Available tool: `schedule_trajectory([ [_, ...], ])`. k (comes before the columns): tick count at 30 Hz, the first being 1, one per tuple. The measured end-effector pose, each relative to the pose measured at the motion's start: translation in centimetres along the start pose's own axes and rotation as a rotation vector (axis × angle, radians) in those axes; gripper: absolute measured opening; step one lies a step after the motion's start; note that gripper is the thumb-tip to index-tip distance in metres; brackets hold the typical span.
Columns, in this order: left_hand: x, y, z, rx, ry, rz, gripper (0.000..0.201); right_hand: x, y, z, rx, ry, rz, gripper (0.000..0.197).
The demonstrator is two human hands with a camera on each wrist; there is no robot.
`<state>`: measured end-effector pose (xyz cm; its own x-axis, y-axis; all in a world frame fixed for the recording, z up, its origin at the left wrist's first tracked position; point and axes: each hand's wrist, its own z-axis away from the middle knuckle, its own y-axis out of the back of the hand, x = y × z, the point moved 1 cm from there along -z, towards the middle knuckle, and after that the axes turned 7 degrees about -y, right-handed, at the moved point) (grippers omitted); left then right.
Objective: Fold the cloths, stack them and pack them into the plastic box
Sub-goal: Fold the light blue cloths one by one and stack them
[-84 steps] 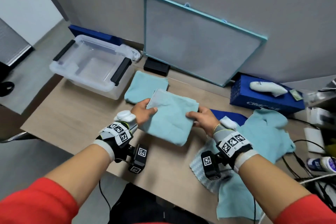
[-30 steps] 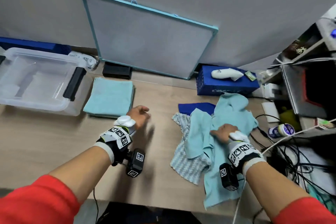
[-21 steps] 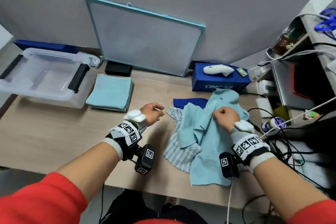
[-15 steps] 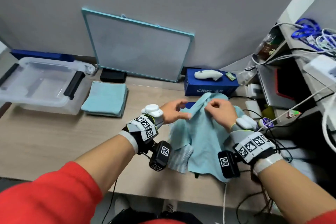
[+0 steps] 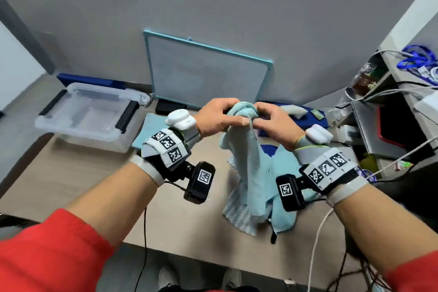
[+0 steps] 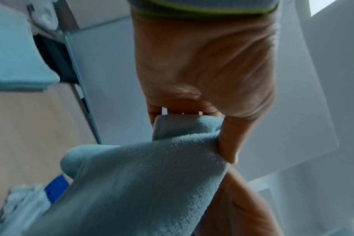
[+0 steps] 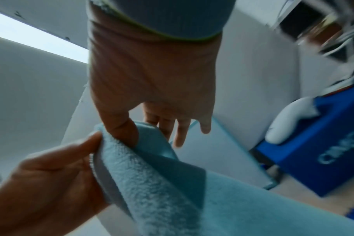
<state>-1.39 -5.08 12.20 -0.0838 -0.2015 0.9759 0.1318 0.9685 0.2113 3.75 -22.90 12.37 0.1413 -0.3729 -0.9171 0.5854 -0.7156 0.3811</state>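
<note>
From the head camera, the left hand [image 5: 214, 117] and the right hand [image 5: 276, 127] meet above the desk [image 5: 71, 173], both pinching the top edge of a light blue cloth [image 5: 246, 149] that hangs down between the wrists. Its lower end reaches a pile of unfolded cloths [image 5: 258, 206] on the desk. A folded blue cloth [image 5: 147, 130] lies left of the hands, just beside the clear plastic box [image 5: 87, 118] (open, nothing visible inside).

From the left wrist, the left hand [image 6: 204, 67] has its thumb pressed to the cloth [image 6: 148, 183], fingers curled behind the bunched edge.

From the right wrist, the right hand [image 7: 152, 83] pinches the cloth [image 7: 162, 183] between thumb and forefinger, the other fingers loose; the left hand [image 7: 51, 183] grips the same edge just beside it.
</note>
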Motion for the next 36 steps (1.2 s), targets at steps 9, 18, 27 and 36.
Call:
schedule_trajectory([
  [9,0.2,12.1,9.5,0.286,0.041,-0.17,0.023,0.5,-6.6,-4.3,-0.121,-0.079,0.21,0.023],
  [18,-3.3,20.0,17.3,0.412,0.238,-0.405,0.028,-2.3,-12.2,-6.5,-0.045,0.045,0.105,0.017],
  [27,-5.7,21.4,23.3,0.314,0.328,-0.253,0.026,1.0,-14.2,-3.1,-0.362,-0.163,0.001,0.037],
  [36,-8.9,22.5,24.3,0.097,0.572,0.233,0.062,2.7,-16.6,-2.9,-0.333,-0.261,-0.03,0.026],
])
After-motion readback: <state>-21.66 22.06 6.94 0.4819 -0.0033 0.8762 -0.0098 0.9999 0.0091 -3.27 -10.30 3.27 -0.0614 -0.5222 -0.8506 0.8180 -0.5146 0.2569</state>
